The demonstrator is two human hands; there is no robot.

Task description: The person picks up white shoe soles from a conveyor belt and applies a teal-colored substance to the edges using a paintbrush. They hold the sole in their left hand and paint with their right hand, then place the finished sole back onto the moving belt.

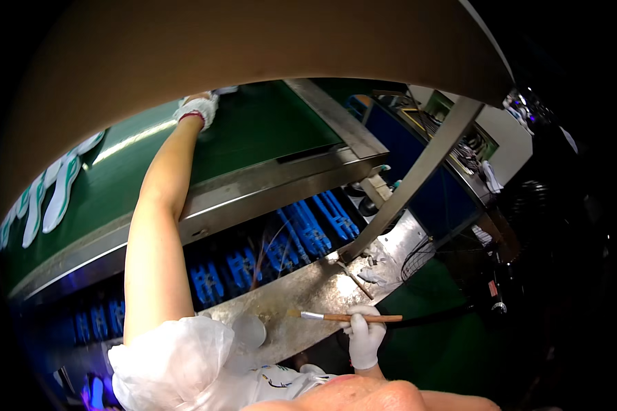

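Observation:
My left arm stretches forward over a green conveyor belt [253, 130]. My left hand [199, 108], in a white knit glove with a red cuff, is at the belt's far part; its fingers are mostly hidden by a brown overhead panel. Something pale shows beside them, too little to name. Lower right, my right hand [365, 340] in a white glove is closed around the wooden handle of a brush [336, 317]. The bristles point left, above a metal shelf and near a whitish cup [251, 331]. Several white sole-shaped pieces [63, 192] with green edging lie on the belt's left side.
The brown panel [267, 41] covers the top of the view. A metal rail [247, 195] edges the belt, with blue racks [301, 229] beneath it. A slanted metal post [418, 171] stands to the right. Farther back is a bench [459, 171] with trays of tools.

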